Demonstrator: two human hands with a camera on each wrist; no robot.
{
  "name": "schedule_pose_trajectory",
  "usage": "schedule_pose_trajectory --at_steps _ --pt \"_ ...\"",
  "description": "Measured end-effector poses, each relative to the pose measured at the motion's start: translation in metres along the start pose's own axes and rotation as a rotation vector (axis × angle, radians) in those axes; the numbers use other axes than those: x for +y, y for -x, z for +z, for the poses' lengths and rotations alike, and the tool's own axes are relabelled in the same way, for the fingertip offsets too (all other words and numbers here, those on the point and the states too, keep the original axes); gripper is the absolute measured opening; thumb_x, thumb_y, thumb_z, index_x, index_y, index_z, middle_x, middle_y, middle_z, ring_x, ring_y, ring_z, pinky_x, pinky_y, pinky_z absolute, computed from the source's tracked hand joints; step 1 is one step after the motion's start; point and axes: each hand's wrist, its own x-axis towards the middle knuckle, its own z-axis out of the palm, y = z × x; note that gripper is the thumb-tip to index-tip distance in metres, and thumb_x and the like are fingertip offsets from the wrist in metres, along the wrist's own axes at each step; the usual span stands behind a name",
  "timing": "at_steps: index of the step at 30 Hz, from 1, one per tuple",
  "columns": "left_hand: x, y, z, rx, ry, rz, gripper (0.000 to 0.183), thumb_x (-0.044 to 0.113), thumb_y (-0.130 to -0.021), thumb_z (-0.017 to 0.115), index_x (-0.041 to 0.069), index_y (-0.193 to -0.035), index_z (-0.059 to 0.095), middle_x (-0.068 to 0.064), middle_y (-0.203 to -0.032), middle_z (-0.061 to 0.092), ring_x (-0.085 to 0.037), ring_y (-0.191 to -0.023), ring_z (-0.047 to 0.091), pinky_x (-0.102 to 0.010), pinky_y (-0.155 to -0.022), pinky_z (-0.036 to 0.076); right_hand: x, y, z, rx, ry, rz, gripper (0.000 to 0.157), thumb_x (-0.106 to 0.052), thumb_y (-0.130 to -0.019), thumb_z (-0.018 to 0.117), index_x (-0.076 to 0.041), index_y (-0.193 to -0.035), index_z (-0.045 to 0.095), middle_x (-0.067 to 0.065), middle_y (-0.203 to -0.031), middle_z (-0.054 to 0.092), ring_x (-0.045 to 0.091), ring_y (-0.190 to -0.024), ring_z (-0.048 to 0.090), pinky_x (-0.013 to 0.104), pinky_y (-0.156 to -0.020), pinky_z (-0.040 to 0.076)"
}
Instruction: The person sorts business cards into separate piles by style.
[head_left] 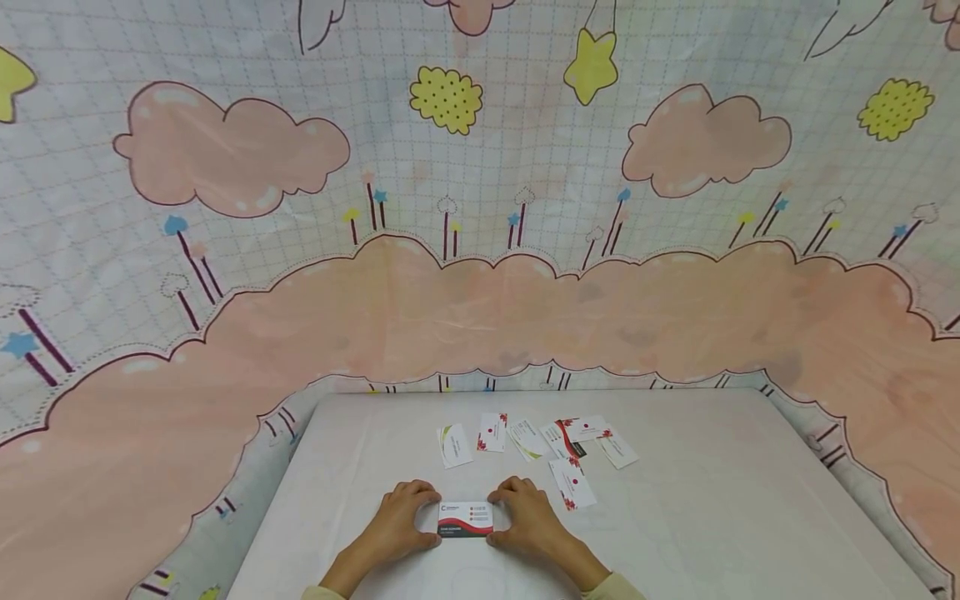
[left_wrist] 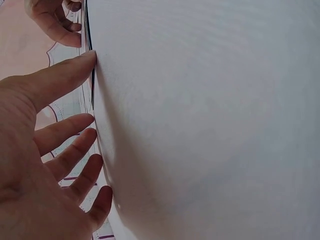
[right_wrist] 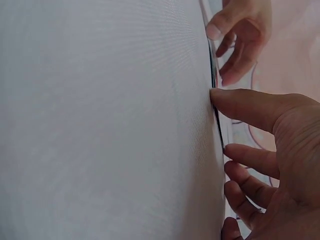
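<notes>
The left hand point(head_left: 405, 520) and right hand point(head_left: 531, 522) are pinching opposite ends of the red-and-black business card point(head_left: 465, 519), apparently flat on the counter point(head_left: 712, 517), light even pressure best keeping it unbent.

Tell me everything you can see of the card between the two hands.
The card is a thin rectangle, seemingly printed paper: white above, a red wave across, dark below, with a logo at upper left, orange icons at right and tiny text. It looks flat on the white tabletop, long sides crosswise. The left hand touches its left corners, the right hand its right ones.
</notes>
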Motion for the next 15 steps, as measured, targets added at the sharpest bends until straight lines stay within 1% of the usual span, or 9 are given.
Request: schedule_pose_trajectory --at_steps 4,9,15 --pt "0.0011 0.0002 -0.0014 -0.001 0.006 -0.007 0.056 0.026 -0.068 0.088 0.006 -0.116 0.066 -0.007 -0.123 0.059 -0.034 -0.119 0.049 -0.058 -0.101 0.036 -0.0005 0.0001 -0.0014 -0.009 -0.005 0.009 0.049 -0.035 -0.067 0.087 -0.017 -0.110 0.071 -0.002 -0.109 0.060 0.019 -0.101 0.051 0.036 -0.083 0.043" --pt "0.0015 0.0009 -0.0035 0.002 0.027 -0.015 0.057 0.024 -0.067 0.088 0.007 -0.117 0.065 -0.009 -0.123 0.060 -0.036 -0.120 0.050 -0.059 -0.102 0.037 -0.0004 0.0016 -0.0031 -0.028 -0.033 0.027 0.050 -0.034 -0.069 0.086 -0.017 -0.113 0.070 -0.002 -0.111 0.059 0.019 -0.103 0.051 0.039 -0.087 0.044" --pt "0.0033 0.0041 -0.0062 0.042 0.060 -0.015 0.054 0.021 -0.070 0.086 0.006 -0.118 0.065 -0.009 -0.124 0.061 -0.035 -0.121 0.052 -0.059 -0.103 0.040 -0.0004 0.0063 -0.0092 -0.036 -0.097 0.059 0.051 -0.032 -0.072 0.085 -0.017 -0.117 0.068 -0.002 -0.115 0.058 0.021 -0.107 0.052 0.043 -0.095 0.045"
